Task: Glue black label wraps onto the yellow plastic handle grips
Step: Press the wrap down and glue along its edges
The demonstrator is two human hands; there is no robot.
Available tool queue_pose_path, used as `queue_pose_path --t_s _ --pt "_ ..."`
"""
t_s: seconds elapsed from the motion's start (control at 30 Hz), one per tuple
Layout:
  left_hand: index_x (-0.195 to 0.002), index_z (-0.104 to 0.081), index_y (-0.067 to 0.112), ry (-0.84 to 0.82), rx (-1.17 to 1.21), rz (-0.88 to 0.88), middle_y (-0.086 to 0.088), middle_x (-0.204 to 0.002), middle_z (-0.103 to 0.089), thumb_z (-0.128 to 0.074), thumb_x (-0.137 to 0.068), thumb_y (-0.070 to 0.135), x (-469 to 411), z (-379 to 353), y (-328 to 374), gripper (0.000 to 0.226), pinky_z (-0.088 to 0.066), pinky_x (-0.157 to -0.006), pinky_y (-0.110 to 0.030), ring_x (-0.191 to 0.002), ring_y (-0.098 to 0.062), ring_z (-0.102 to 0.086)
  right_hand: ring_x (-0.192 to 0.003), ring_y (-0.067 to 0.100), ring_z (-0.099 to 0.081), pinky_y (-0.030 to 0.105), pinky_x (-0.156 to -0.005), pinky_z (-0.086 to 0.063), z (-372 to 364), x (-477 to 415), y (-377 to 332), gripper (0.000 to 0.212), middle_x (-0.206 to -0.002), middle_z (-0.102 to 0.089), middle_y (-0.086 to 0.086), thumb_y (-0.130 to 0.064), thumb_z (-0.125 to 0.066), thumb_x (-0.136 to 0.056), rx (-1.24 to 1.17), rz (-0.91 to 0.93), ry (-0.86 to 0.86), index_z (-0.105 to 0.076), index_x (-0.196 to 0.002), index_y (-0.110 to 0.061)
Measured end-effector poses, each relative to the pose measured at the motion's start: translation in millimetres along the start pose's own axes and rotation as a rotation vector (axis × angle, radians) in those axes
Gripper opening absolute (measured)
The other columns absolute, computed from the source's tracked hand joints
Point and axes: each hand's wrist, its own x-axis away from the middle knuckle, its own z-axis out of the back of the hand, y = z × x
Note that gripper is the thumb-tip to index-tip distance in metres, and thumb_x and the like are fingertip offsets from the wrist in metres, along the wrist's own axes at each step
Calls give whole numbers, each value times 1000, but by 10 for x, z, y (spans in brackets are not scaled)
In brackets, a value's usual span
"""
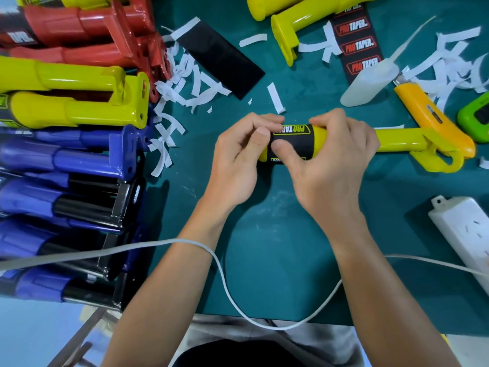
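Note:
A yellow plastic handle grip [399,141] lies across the middle of the green mat, its bracket end to the right. A black label wrap [293,143] with yellow PRO TAPER lettering sits around its thick left end. My left hand [238,157] grips that left end, thumb against the wrap's edge. My right hand [330,160] curls over the grip from the right, thumb pressed on the black wrap. A strip of spare black labels [357,43] with red lettering lies at the back right.
Red, yellow and blue handles [71,107] are stacked along the left. White backing strips [182,83] litter the mat, next to a black sheet [225,59]. A glue bottle [370,80], yellow utility knife [428,115], green device [476,117], power strip [465,229] and white cable [222,274] lie around.

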Motion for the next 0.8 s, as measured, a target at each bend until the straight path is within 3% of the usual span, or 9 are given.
queue_pose_path --t_s 0.2,0.33,0.4,0.5,0.57,0.67,0.8 --pt "-102 -70 11 -17 -31 -1 -4 -117 -73 -53 -104 2 -14 2 -11 20 -48 -100 -27 -117 -15 -67 -108 18 -45 33 -102 -28 82 -6 139 34 -105 -59 -8 -43 -68 -92 -107 -40 -89 -67 -113 -16" --pt "-102 -70 13 -4 -50 -13 -3 -116 -73 -53 -105 5 -16 7 -15 20 -48 -100 -27 -116 -14 -68 -109 25 -56 28 -103 -28 143 -47 203 20 -112 -70 -5 -25 -64 -98 -135 -10 -119 -71 -116 -17" --pt "-103 -70 13 -2 -50 -27 -4 -116 -73 -52 -106 6 -24 6 -21 19 -48 -101 -28 -116 -15 -68 -109 23 -59 30 -104 -30 164 -67 243 21 -115 -72 -5 -19 -58 -102 -132 36 -130 -73 -117 -18" --pt "-103 -70 15 14 -21 -24 -6 -117 -73 -52 -106 6 -2 -7 -26 20 -49 -101 -31 -118 -18 -67 -113 2 -50 38 -110 -31 247 -75 334 26 -121 -72 -5 -17 -54 -104 -144 45 -126 -73 -122 -19" --pt "-102 -69 18 34 -38 -18 -3 -117 -74 -54 -104 7 28 -41 -7 18 -50 -100 -32 -116 -17 -67 -114 5 -48 43 -111 -30 318 -86 395 28 -122 -70 -1 -24 -57 -102 -73 67 -107 -72 -124 -18" --pt "-96 -64 31 90 -165 2 14 -107 -73 -71 -90 20 23 -136 69 14 -52 -91 -27 -103 -10 -69 -113 24 -56 45 -107 -28 329 -93 439 29 -120 -71 -3 -31 -57 -102 55 154 -178 -71 -124 -19" --pt "-88 -50 39 175 -403 46 22 -95 -68 -79 -68 54 -3 -335 156 39 -54 -81 -38 -90 -7 -65 -114 26 -59 38 -103 -24 270 -76 415 29 -120 -72 -4 -27 -52 -106 40 164 -141 -73 -124 -19"
